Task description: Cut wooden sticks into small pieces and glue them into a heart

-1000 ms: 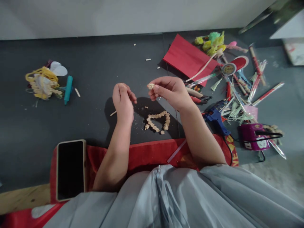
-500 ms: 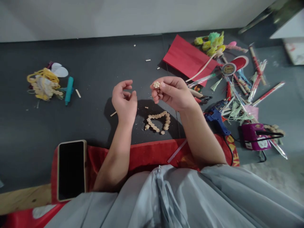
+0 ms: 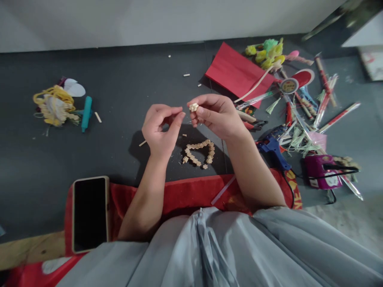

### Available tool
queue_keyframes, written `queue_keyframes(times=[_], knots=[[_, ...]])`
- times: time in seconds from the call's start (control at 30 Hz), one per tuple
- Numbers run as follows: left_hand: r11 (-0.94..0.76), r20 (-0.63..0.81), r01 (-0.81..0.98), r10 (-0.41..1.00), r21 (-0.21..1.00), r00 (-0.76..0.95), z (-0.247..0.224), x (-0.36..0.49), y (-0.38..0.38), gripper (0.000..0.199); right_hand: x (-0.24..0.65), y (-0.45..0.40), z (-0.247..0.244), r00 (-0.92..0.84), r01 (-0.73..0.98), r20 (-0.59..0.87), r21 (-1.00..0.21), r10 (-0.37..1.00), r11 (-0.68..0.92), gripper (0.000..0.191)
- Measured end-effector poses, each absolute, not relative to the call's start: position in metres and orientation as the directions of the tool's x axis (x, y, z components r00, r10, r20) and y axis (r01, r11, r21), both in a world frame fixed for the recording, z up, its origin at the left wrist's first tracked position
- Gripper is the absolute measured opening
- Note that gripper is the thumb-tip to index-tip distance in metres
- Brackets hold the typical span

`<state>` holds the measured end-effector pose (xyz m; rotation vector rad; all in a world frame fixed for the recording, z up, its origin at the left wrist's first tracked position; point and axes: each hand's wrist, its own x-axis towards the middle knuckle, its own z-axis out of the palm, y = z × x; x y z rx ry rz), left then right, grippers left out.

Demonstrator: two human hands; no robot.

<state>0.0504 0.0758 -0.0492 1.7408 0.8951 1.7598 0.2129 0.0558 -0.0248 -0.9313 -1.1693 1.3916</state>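
Between the thumb and fingers of my right hand (image 3: 217, 115) is a small cream flower-shaped cluster (image 3: 193, 107), gripped by its side. My left hand (image 3: 161, 125) is just to its left, thumb and forefinger tips brought together in a pinch. What that pinch holds, if anything, is too small to make out. Below both hands, a string of similar cream pieces (image 3: 200, 153) lies on the dark table in a rough loop. A thin pale stick (image 3: 143, 143) shows beside my left wrist.
Red paper (image 3: 236, 71), a blue glue gun (image 3: 273, 149), pliers (image 3: 254, 124), a purple box (image 3: 323, 171) and wrapped tassel sticks crowd the right. At left are yellow cord (image 3: 56, 103) and a teal tube (image 3: 86, 113). A phone (image 3: 90, 215) lies near my lap.
My left hand has moved right toward the cluster, and its thumb and forefinger have come together. In my right hand the cluster has tilted and shifted slightly left.
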Motion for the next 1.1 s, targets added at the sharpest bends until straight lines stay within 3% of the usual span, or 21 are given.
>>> queue_keyframes(times=[0.4,0.8,1.1], knots=[[-0.637,0.643,0.116,0.765,0.762,-0.022,-0.051,0.051,0.074,0.01,0.21,0.059,-0.029,-0.107,-0.1,0.128,-0.988,0.986,0.117,0.035],[-0.564,0.576,0.253,0.816,0.786,0.032,-0.048,0.05,0.071,0.03,0.208,0.058,-0.028,-0.07,0.05,0.143,-0.988,0.987,0.147,0.042],[-0.419,0.421,0.112,0.907,0.901,0.008,-0.062,0.051,0.078,0.025,0.204,0.054,-0.023,0.023,0.275,0.26,-0.93,0.965,0.244,0.028]])
